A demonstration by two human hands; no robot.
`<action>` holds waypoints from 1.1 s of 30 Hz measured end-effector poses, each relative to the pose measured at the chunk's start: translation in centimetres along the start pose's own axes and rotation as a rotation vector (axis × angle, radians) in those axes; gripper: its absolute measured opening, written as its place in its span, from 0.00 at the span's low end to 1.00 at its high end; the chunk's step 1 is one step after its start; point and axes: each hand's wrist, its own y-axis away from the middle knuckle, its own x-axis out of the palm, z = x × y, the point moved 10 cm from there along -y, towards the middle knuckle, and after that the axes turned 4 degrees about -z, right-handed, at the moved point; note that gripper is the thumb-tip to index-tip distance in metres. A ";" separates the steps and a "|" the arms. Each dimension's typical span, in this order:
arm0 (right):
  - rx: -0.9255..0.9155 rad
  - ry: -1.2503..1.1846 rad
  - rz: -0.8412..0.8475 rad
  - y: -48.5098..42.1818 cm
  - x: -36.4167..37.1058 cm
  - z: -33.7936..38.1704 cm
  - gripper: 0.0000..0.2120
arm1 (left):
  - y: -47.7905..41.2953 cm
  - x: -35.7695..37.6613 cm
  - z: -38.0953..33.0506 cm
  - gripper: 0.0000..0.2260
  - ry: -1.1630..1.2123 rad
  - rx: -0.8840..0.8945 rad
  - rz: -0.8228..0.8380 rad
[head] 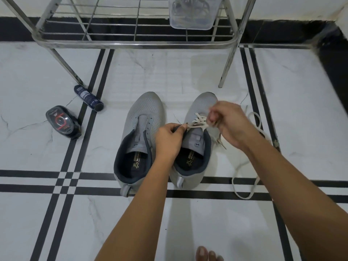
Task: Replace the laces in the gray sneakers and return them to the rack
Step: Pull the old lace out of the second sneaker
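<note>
"Where are the sneakers?"

"On the floor [197,223], side by side just past the person's toes [209,254], pointing away. The left sneaker [137,132] has bare eyelets. The right sneaker [199,104] carries a white lace [200,120] in its front holes."

"And the hands?"

"The left hand [169,140] pinches a lace end at the right sneaker's inner side. The right hand [228,123] is curled tight on the lace by the eyelets. A loose lace [243,194] loops on the floor to the right."

"Any writing?"

"The insoles start 'ADVAN'; the rest is hidden. Farther left lie a polish case [63,122] and a bottle [88,97], labels too small to read. Beyond stands the rack [131,43], with a clear box [192,14] on it."
</note>
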 end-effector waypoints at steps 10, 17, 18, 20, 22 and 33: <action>-0.546 1.549 0.143 -0.4 5.9 -1.0 0.13 | 0.1 0.1 -0.2 0.09 -0.005 0.007 0.015; -0.049 0.866 -0.211 -1.4 -6.8 -0.7 0.11 | -0.1 -0.5 -0.1 0.09 -0.051 0.001 0.011; 0.015 0.852 -0.245 -1.3 -7.7 -1.3 0.12 | 0.0 -0.4 -0.2 0.09 -0.056 0.010 0.009; 0.139 0.783 -0.274 -1.4 -8.3 -2.5 0.13 | 0.2 0.0 -0.8 0.10 -0.101 0.047 0.015; 0.291 0.622 -0.193 -1.3 -7.5 -4.2 0.13 | 0.3 0.4 -1.4 0.09 -0.187 0.084 0.025; -0.093 0.890 -0.208 0.9 -1.3 -0.9 0.13 | -1.9 7.8 -6.1 0.09 -0.919 0.505 0.353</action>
